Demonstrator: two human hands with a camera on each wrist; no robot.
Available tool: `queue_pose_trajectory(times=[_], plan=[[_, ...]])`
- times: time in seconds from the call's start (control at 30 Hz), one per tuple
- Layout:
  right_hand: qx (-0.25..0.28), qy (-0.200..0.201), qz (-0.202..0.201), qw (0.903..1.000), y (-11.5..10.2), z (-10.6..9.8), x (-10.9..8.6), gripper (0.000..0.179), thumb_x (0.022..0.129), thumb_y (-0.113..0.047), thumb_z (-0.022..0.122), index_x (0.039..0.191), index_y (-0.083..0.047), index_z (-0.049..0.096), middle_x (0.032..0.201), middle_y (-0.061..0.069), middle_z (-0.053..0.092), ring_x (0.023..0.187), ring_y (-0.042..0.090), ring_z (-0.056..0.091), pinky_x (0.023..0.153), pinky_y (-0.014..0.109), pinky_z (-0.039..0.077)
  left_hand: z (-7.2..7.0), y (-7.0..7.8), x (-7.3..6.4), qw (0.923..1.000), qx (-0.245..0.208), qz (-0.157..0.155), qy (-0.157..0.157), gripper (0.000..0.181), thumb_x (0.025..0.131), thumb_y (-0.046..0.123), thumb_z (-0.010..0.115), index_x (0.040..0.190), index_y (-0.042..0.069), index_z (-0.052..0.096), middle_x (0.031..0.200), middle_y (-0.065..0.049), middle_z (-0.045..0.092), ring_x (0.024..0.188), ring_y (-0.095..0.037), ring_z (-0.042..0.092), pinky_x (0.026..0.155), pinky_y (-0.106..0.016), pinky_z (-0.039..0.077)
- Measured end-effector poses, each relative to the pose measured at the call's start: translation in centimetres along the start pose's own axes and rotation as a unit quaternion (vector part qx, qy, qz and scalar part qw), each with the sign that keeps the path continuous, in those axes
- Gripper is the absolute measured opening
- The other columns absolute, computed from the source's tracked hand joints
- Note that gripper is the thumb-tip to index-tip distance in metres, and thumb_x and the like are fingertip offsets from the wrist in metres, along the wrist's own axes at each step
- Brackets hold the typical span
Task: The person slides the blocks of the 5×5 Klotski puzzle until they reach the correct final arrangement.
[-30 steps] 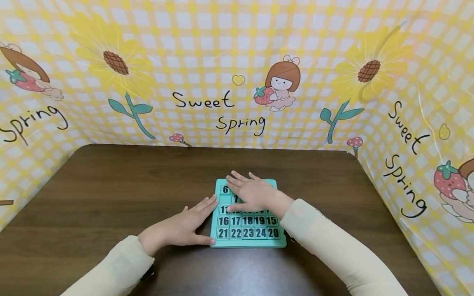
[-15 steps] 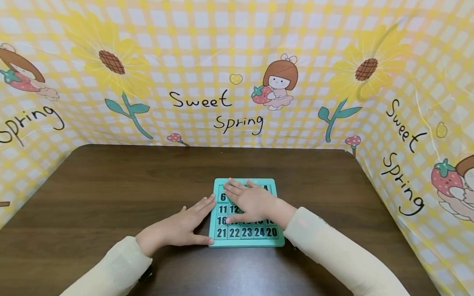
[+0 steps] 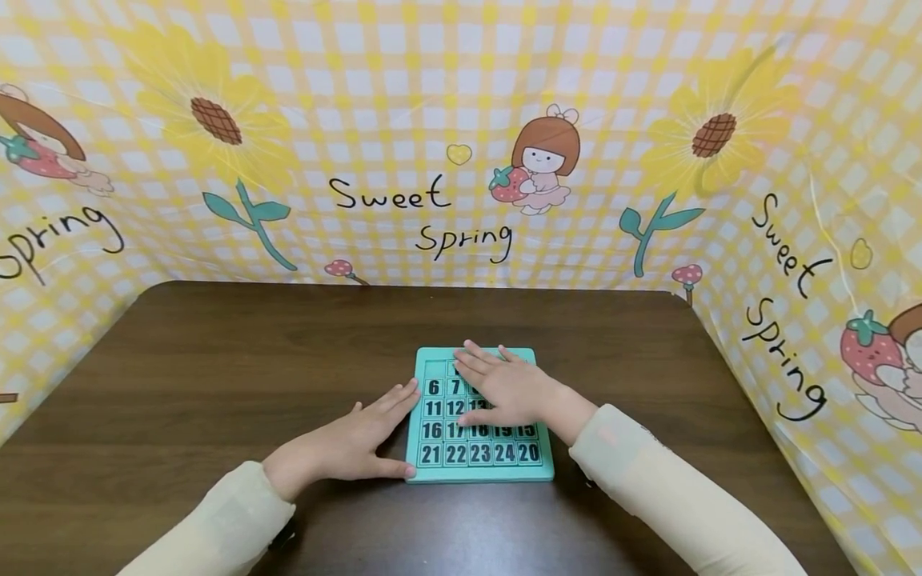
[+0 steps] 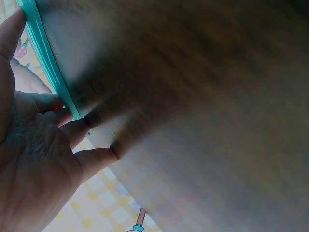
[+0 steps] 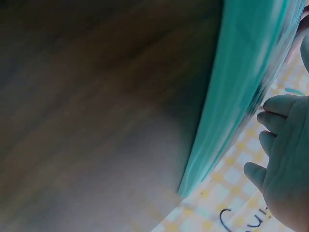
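A turquoise sliding number puzzle (image 3: pixel 481 474) lies flat on the table, seen in the head view. Its lower rows of numbered tiles (image 3: pixel 430 430) show, and a bare slot (image 3: pixel 435 367) is at the top left corner. My left hand (image 3: pixel 346 444) rests against the puzzle's left edge, fingers fairly straight and thumb at the near corner. Spread over the upper and middle tiles, my right hand (image 3: pixel 507 390) has its fingers extended and hides several numbers. In the right wrist view that hand (image 5: pixel 287 159) is flat above the puzzle's side wall (image 5: pixel 224 96).
A dark brown wooden table (image 3: pixel 288 344) surrounds the puzzle. Behind it and at both sides hangs a yellow checked cloth (image 3: pixel 403 104) printed with flowers and "Sweet Spring".
My right hand has slid tiles: the 6 has gone from the top left corner to the row below, leaving a slot there. The right hand then shifted rightward; the left hand stays put.
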State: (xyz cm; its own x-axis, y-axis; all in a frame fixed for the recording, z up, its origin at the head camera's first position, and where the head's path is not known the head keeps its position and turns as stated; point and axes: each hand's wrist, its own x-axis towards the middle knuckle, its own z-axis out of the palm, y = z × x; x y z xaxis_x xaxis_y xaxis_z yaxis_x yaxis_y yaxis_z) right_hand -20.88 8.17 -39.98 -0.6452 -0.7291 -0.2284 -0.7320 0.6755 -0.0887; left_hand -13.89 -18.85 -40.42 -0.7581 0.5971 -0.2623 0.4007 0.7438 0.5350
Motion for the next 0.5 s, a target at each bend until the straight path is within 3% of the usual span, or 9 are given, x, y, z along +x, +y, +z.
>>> queue_pose_trajectory(times=[0.5], plan=[[0.006, 0.005, -0.006, 1.0, 0.22, 0.05, 0.52, 0.09, 0.095, -0.072, 0.038, 0.16, -0.014, 0.019, 0.169, -0.001, 0.009, 0.156, 0.016, -0.002, 0.124, 0.053, 0.014, 0.19, -0.29, 0.08, 1.0, 0.005, -0.001, 0.002, 0.103, 0.088, 0.06, 0.066, 0.161, 0.011, 0.011, 0.169, -0.005, 0.002, 0.155, -0.034, 0.007, 0.106, -0.08, 0.015]])
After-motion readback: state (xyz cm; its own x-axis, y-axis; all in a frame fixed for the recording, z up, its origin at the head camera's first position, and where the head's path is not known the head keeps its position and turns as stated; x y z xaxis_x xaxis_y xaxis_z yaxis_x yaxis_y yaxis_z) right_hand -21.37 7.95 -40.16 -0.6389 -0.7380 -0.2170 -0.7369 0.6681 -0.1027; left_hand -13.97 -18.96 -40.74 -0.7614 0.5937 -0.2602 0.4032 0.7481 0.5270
